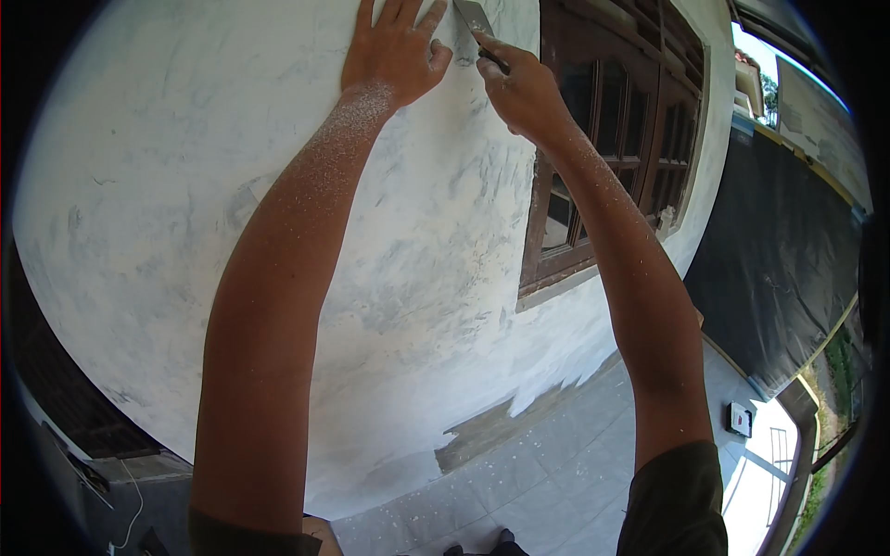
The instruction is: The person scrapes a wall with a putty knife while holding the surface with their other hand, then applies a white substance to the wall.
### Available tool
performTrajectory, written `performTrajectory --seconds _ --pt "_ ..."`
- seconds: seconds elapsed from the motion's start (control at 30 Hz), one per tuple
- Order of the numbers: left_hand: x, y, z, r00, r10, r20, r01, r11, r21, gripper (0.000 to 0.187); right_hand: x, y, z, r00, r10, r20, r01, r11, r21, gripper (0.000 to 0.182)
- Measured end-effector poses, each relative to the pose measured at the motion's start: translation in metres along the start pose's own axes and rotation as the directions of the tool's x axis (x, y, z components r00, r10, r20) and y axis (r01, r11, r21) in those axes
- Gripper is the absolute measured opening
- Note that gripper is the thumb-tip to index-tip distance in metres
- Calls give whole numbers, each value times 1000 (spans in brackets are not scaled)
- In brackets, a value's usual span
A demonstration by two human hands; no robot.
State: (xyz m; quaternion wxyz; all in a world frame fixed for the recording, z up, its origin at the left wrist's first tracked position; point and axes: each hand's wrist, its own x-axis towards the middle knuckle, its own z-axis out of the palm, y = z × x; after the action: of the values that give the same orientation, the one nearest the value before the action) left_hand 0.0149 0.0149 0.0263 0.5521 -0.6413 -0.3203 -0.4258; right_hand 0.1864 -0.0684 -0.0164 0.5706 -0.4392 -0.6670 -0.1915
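My right hand [523, 90] is closed around the dark handle of a scraper [475, 17]. The scraper's flat metal blade points up and left, near or against the white wall [417, 241]; contact cannot be made out. Left of it, my left hand [396, 54] lies flat on the wall with fingers spread, partly cut off by the top edge. White dust and flakes cover my left wrist and speckle my right forearm. The wall is patchy, with grey smears and rough spots.
A brown wooden window [607, 139] is set in the wall beside my right arm. Flakes lie on the grey tiled floor [556, 463]. A dark sheet [779, 250] hangs at the right, with a small box-like object [740, 420] below it. A white cable [139, 505] runs at lower left.
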Motion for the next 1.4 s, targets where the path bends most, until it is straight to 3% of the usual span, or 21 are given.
performTrajectory --seconds 0.03,0.13,0.2,0.3,0.43,0.47,0.53,0.7,0.77,0.8,0.9,0.97,1.03,1.07,1.13,1.2,1.23,1.3,1.33,1.37,1.4 --pt "1 0 -1 1000 0 8 0 1000 0 67 0 27 22 927 -305 -219 285 951 -118 43" --pt "8 0 -2 1000 -3 20 3 1000 -9 67 12 20 13 873 -410 -264 371 910 -187 41" --pt "21 -6 -2 1000 1 26 -1 1000 -10 67 30 -6 -11 999 -38 -35 35 995 -93 40" --pt "39 -11 1 999 2 47 -2 1000 11 66 27 -17 -27 999 9 33 -6 996 -86 40" --pt "36 -9 1 1000 -22 22 22 1000 19 65 6 11 -3 949 -292 -121 276 952 -130 39" --pt "37 -9 3 1000 -21 -4 21 1000 21 65 13 13 -4 946 -298 -123 283 951 -125 39" --pt "35 -9 4 1000 -17 -21 18 999 27 65 22 -6 -13 998 -58 -13 56 995 -87 40" --pt "35 -8 1 998 -28 -53 26 999 -27 64 34 0 -4 995 -86 -39 82 991 -109 41" --pt "36 -8 -4 999 -28 -42 27 999 -28 64 26 13 9 937 -303 -173 264 940 -218 41" --pt "34 -8 -5 999 -33 -28 32 999 -41 64 23 4 0 981 -182 -64 170 973 -156 41" --pt "35 -9 3 997 -21 -76 20 1000 -18 65 36 -11 -7 999 -44 -21 43 997 -70 42" --pt "35 -9 4 996 -14 -90 13 1000 -12 64 50 0 1 999 -48 -18 47 997 -68 42" --pt "35 -9 1 994 -16 -105 15 1000 -7 64 58 25 19 901 -370 -226 313 916 -251 43" --pt "32 -8 -2 991 -23 -130 15 998 -64 61 56 28 21 903 -363 -229 308 919 -245 43" --pt "32 -9 -9 989 -18 -148 1 993 -115 58 44 -4 5 999 -34 -14 35 998 53 46" --pt "26 -8 -12 963 -59 -263 -34 941 -337 48 40 -15 0 999 -27 39 22 989 144 44" --pt "21 -3 -10 966 -58 -252 -29 943 -330 48 39 -19 -5 996 -34 85 14 974 225 43" --pt "9 13 -7 904 -266 -335 69 863 -500 37 32 -29 -29 980 14 199 -79 943 322 45" --pt "5 28 -20 901 -419 -115 204 642 -739 33 29 -32 -37 951 53 305 -177 901 396 47" --pt "3 42 -34 840 -513 175 432 439 -788 33 36 -23 -29 952 33 305 -164 894 416 47" --pt "7 52 -52 770 -482 418 562 202 -802 34 46 -9 -12 963 -26 269 -86 915 394 49"
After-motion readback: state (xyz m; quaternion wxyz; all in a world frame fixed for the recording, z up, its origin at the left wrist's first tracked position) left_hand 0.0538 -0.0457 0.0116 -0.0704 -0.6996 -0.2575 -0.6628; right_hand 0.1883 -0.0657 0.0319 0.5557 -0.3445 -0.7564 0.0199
